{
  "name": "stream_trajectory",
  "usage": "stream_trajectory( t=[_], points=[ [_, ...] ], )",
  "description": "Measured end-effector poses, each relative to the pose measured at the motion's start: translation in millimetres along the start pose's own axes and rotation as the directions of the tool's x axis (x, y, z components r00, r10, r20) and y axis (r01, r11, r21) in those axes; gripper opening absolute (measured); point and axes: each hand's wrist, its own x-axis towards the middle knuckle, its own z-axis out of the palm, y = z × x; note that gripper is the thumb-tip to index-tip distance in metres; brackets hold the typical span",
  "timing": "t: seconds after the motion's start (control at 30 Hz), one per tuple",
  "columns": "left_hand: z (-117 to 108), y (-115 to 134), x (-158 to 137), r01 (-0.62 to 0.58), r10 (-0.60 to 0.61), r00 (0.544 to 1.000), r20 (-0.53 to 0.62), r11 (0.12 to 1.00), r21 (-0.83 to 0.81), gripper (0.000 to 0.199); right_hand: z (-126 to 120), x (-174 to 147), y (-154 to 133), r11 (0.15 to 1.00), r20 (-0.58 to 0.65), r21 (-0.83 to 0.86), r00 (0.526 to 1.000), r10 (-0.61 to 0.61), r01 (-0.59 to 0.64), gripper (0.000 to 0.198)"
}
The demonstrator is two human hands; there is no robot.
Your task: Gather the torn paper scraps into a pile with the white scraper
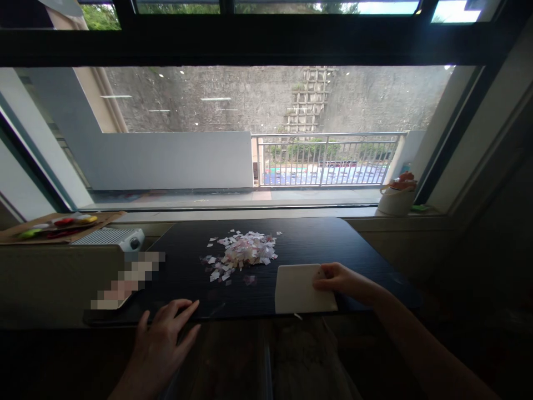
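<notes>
My right hand (339, 279) grips a flat, off-white rectangular board (297, 289) with rounded corners by its right side, thumb and fingers closed on it. The board rests low at the front edge of a dark wood-grain table (333, 239). Left of the board and further back lies a loose heap of small square paper scraps (250, 247), mostly white with some pinkish ones. Several scraps are scattered about the heap. At the table's front edge, my left hand (166, 330) has its fingers spread and holds nothing.
A pixelated object (129, 280) lies on the table's left edge. Beyond it are a white ridged appliance with a dark knob (112, 239) and a cardboard piece with colourful items (62, 225). A white pot (395, 200) stands on the sill at right, before a large window.
</notes>
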Motion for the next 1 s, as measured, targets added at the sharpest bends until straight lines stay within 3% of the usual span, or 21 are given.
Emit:
stream_trajectory(
  t=[0.1, 0.23, 0.43, 0.57, 0.67, 0.83, 1.0],
  points=[
    [1, 0, 0, 0.009, -0.008, 1.000, 0.004, 1.000, -0.008, 0.041, -2, -6, 0, 1.000, 0.006, -0.022, 1.000, -0.006, 0.006, 0.029],
    [1, 1, -1, 0.017, -0.017, 1.000, -0.007, 1.000, -0.012, 0.040, -2, -4, 1, 0.995, -0.109, -0.035, 0.990, -0.094, 0.091, 0.032],
    [1, 1, 0, 0.020, -0.019, 1.000, 0.016, 0.999, -0.044, 0.040, 26, 24, -2, 0.942, -0.318, -0.162, 0.889, -0.331, 0.293, 0.023],
    [2, -1, 0, 0.020, -0.012, 0.997, 0.077, 0.995, -0.100, 0.041, 50, 33, -8, 0.909, -0.248, -0.303, 0.898, -0.364, 0.285, 0.017],
    [3, 1, -1, 0.026, -0.023, 0.999, 0.026, 0.995, -0.097, 0.041, 55, 30, -12, 0.880, -0.198, -0.375, 0.902, -0.384, 0.293, 0.018],
    [3, 5, -2, 0.026, -0.025, 1.000, 0.014, 0.993, -0.115, 0.042, 46, 26, -14, 0.821, -0.282, -0.540, 0.880, -0.382, 0.183, 0.024],
    [3, 2, -1, 0.027, -0.019, 0.998, 0.064, 0.991, -0.129, 0.043, 55, 20, -14, 0.843, -0.284, -0.485, 0.871, -0.401, 0.230, 0.023]
  ],
)
